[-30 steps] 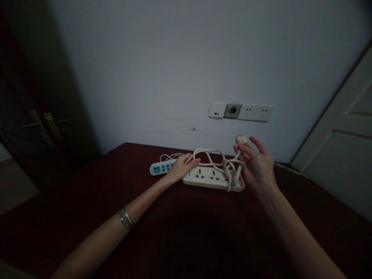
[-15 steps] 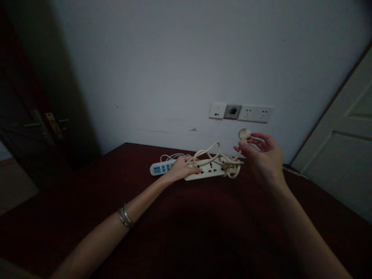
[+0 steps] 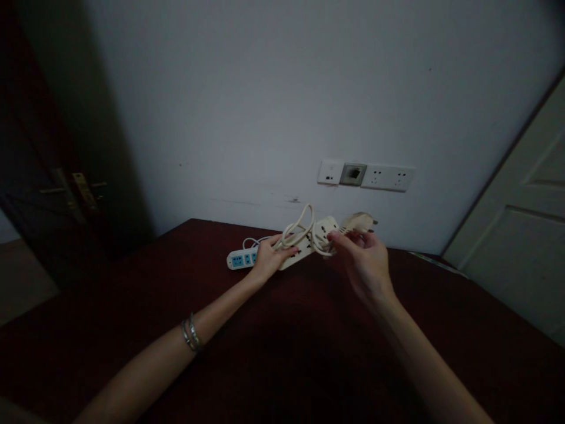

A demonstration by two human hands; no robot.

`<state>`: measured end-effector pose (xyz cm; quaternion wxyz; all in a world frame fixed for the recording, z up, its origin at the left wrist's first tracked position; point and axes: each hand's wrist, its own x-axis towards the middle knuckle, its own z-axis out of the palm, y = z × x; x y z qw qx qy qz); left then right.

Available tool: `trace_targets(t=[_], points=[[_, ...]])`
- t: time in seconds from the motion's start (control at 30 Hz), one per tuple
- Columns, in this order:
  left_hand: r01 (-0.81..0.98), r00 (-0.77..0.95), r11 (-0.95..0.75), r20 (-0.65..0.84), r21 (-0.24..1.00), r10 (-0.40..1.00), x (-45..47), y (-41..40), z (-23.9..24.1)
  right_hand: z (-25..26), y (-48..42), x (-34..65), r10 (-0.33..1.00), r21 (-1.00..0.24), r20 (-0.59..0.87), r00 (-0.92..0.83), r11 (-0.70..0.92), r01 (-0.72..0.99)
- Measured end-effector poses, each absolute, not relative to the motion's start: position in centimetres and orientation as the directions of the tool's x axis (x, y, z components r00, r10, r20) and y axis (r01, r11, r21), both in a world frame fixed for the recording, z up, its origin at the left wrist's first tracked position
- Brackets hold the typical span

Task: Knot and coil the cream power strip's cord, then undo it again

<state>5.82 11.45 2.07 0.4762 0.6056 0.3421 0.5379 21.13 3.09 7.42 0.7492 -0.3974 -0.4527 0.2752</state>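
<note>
My left hand [image 3: 268, 258] is closed around the left end of a white power strip [image 3: 327, 225], its thumb across the socket face. The strip slants, with its right end higher. A cream power cord [image 3: 309, 213] loops over the strip in a loose tangle. My right hand [image 3: 366, 259] is closed on the cord near the strip's right end, thumb against fingers. The cord's plug [image 3: 359, 222] sticks out above those fingers, prongs pointing right. Left of my left hand lies a second power strip [image 3: 238, 261] with blue sockets, partly covered by that hand.
The dark red tabletop [image 3: 265, 341] meets a pale wall [image 3: 247, 106]. Wall sockets and switch plates [image 3: 384, 177] sit just above the table at the right. A door with a handle [image 3: 83, 188] stands at the left, and a pale panelled door [image 3: 525, 235] at the right.
My right hand has moved left and down with the plug, which now points right beside the strip. The white strip has tilted, and the cord loop has shifted left.
</note>
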Motion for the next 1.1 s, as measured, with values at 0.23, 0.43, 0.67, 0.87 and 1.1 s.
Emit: trace_targets(t=[0.23,0.43,0.67,0.87,1.1], points=[[-0.149,0.214,-0.219,0.248,0.964,0.945,5.5,11.3,2.0,8.6,2.3,21.9,0.886,-0.906,0.395,0.244,0.42,-0.055],[-0.037,0.345,-0.268,0.264,0.963,0.901,4.6,12.0,2.2,9.6,2.1,23.9,0.829,-0.858,0.512,0.224,0.478,0.19],[-0.015,0.473,-0.251,0.228,0.968,0.851,4.5,11.7,2.3,9.1,3.0,24.9,0.843,-0.904,0.428,0.328,0.405,0.139],[-0.088,0.515,-0.164,0.186,0.983,0.837,5.1,10.7,2.3,9.4,3.2,25.9,0.81,-0.839,0.486,0.33,0.325,0.437],[-0.224,0.521,-0.003,0.123,0.974,0.845,5.0,10.9,2.1,8.2,4.7,27.3,0.877,-0.89,0.405,0.258,0.315,0.329]])
